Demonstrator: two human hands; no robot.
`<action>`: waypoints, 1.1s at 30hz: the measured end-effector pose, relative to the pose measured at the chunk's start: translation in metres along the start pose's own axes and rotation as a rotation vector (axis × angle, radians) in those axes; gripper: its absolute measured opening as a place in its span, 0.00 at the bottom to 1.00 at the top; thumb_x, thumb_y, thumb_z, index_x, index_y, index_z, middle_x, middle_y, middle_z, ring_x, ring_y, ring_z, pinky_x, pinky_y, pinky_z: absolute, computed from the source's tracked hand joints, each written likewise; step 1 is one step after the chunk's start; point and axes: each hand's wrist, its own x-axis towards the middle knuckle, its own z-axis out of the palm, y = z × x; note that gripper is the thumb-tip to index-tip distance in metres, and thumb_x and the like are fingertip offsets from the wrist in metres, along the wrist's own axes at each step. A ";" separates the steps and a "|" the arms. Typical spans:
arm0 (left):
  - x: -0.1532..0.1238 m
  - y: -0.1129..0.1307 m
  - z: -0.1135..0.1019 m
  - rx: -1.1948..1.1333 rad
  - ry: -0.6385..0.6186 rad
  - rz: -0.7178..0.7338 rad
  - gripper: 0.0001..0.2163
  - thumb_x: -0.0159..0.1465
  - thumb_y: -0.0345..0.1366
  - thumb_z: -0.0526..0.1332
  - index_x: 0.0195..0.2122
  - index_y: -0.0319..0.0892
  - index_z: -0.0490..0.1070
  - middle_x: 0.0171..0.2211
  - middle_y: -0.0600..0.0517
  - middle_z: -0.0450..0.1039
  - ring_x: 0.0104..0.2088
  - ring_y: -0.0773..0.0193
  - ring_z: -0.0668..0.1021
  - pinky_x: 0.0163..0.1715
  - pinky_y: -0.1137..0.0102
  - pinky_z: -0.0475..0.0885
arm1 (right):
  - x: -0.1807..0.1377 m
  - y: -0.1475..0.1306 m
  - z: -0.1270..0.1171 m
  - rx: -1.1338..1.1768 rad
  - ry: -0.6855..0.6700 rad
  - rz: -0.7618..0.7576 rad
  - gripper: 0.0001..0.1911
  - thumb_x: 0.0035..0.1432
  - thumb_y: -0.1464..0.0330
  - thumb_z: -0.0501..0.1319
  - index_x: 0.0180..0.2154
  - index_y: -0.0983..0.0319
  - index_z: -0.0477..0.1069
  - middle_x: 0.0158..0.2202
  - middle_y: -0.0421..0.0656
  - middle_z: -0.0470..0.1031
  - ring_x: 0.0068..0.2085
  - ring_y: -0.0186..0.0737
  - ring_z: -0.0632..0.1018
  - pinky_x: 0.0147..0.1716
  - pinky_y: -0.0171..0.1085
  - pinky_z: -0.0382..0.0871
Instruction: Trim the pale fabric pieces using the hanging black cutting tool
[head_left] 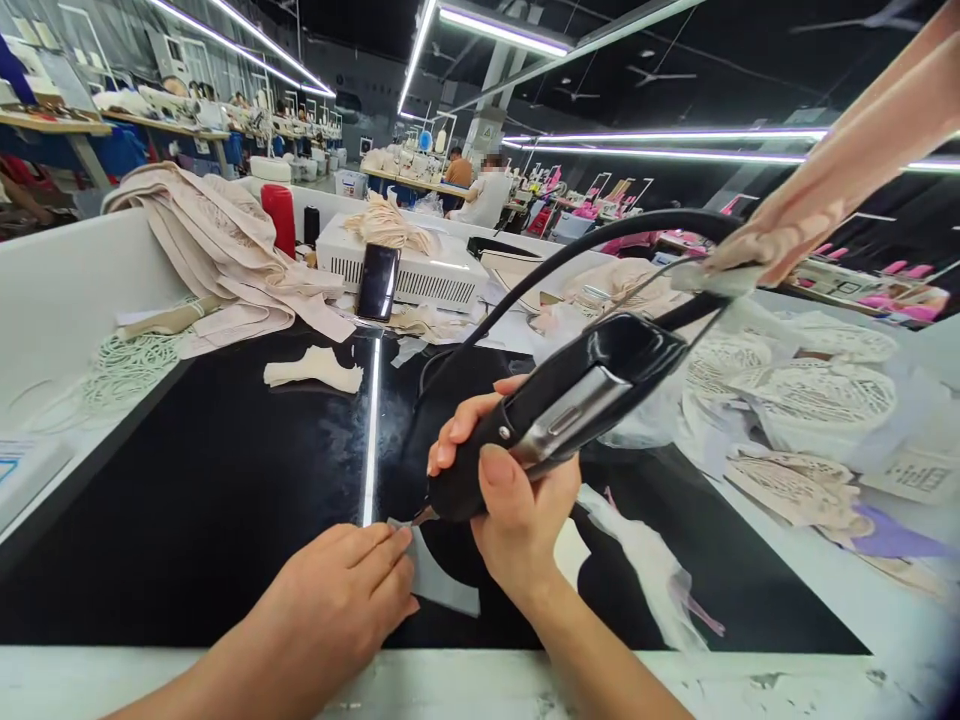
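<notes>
In the head view my right hand [525, 500] is wrapped round a black hand-held power tool [577, 400] with a silver lever and a thick cable. The tool's narrow metal tip points down left, at the top edge of a thin grey fabric piece [442, 580]. My left hand [345, 580] has its fingers pressed together on the left end of that piece, close beside the tip. The fabric lies on a black mat [225, 500]. Partly hidden behind my right wrist is a cream fabric piece [571, 552]. Whether the tip touches the grey fabric I cannot tell.
Another cream piece [313, 370] lies farther back. A phone [377, 283] leans on a white vented box [427, 275]. Beige fabric [225, 260] and a red thread cone [279, 220] stand back left. White fabric scraps [637, 555] and lacy cups [817, 390] lie right.
</notes>
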 end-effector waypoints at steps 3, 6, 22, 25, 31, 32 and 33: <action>-0.001 0.000 -0.002 0.007 -0.015 0.006 0.17 0.77 0.33 0.45 0.43 0.37 0.75 0.44 0.49 0.82 0.44 0.61 0.82 0.41 0.65 0.74 | 0.000 0.001 0.000 -0.018 0.015 0.001 0.19 0.59 0.59 0.68 0.46 0.54 0.62 0.32 0.35 0.71 0.25 0.32 0.74 0.24 0.35 0.72; -0.001 0.000 -0.003 0.018 -0.039 0.018 0.19 0.77 0.33 0.44 0.42 0.37 0.75 0.43 0.49 0.82 0.45 0.60 0.82 0.41 0.64 0.75 | -0.001 0.001 0.000 -0.019 0.025 -0.012 0.19 0.59 0.59 0.68 0.45 0.54 0.61 0.31 0.34 0.72 0.24 0.31 0.73 0.23 0.34 0.72; 0.000 -0.001 -0.006 0.049 -0.032 0.044 0.21 0.77 0.32 0.43 0.41 0.36 0.76 0.42 0.48 0.83 0.43 0.59 0.84 0.39 0.64 0.77 | -0.001 -0.001 0.004 -0.010 0.073 0.011 0.22 0.56 0.59 0.69 0.46 0.55 0.60 0.30 0.34 0.72 0.24 0.31 0.73 0.23 0.34 0.71; 0.001 -0.002 -0.006 0.052 -0.028 0.045 0.20 0.77 0.32 0.43 0.41 0.37 0.76 0.43 0.48 0.83 0.43 0.60 0.83 0.39 0.64 0.76 | -0.001 -0.002 0.004 -0.026 0.076 0.029 0.22 0.56 0.59 0.69 0.46 0.55 0.60 0.30 0.34 0.72 0.24 0.31 0.73 0.23 0.34 0.71; 0.003 -0.003 -0.006 0.045 -0.010 0.036 0.21 0.77 0.32 0.43 0.41 0.37 0.76 0.42 0.49 0.83 0.42 0.60 0.84 0.39 0.65 0.76 | 0.002 -0.004 0.007 -0.054 0.109 0.045 0.18 0.56 0.63 0.67 0.43 0.56 0.61 0.28 0.34 0.72 0.23 0.32 0.73 0.22 0.35 0.72; 0.003 -0.003 -0.006 0.050 -0.009 0.040 0.21 0.77 0.32 0.43 0.40 0.36 0.76 0.42 0.49 0.83 0.42 0.60 0.84 0.39 0.64 0.76 | 0.002 -0.004 0.008 -0.045 0.107 0.045 0.18 0.56 0.63 0.67 0.43 0.56 0.61 0.28 0.33 0.72 0.22 0.32 0.73 0.22 0.34 0.71; 0.004 -0.003 -0.007 0.053 -0.011 0.046 0.21 0.77 0.32 0.42 0.40 0.36 0.76 0.42 0.49 0.83 0.42 0.60 0.84 0.39 0.64 0.76 | 0.003 -0.003 0.008 -0.032 0.100 0.042 0.18 0.56 0.63 0.67 0.43 0.55 0.61 0.28 0.33 0.72 0.22 0.32 0.72 0.21 0.34 0.71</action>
